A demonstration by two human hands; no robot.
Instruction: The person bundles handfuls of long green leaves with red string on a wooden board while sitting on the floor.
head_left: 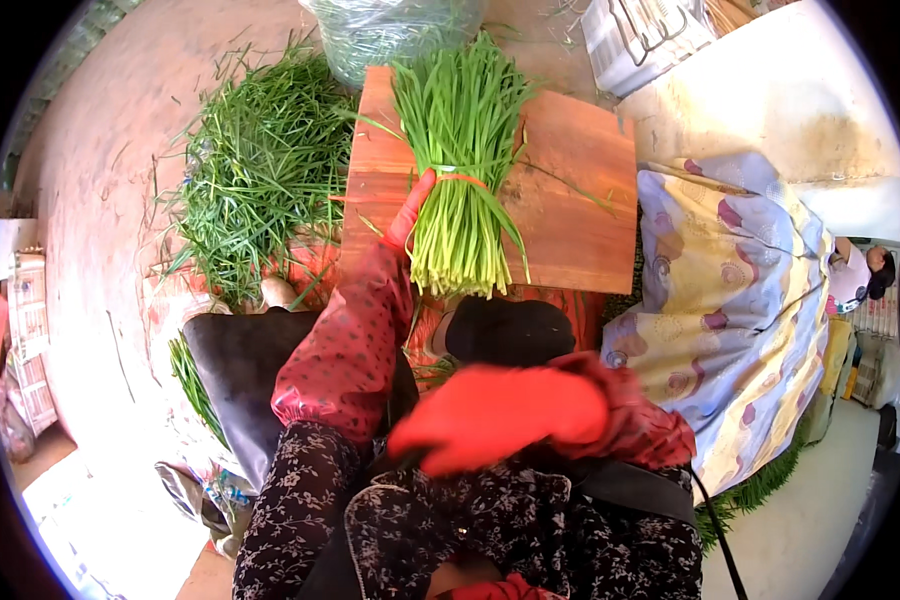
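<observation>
A thick bundle of garlic chives (462,235) lies on a reddish-brown wooden board (585,225). Its green leaves point away from me and the pale cut stems face me. An orange-red band (462,179) circles the bundle near its middle. My left hand (410,212), in a red glove, grips the bundle from its left side; the fingers beneath are mostly hidden. Closer to me, over my lap, is my right hand (500,415), also red-gloved. It is smeared by motion, so its fingers do not show clearly, and a dark patch appears by their tips.
Loose green leaves (265,165) are heaped left of the board. A clear plastic bag (395,35) stands behind it. To the right hangs a patterned cloth (735,290), with more greens (760,495) below. A white crate (640,40) sits at the far right.
</observation>
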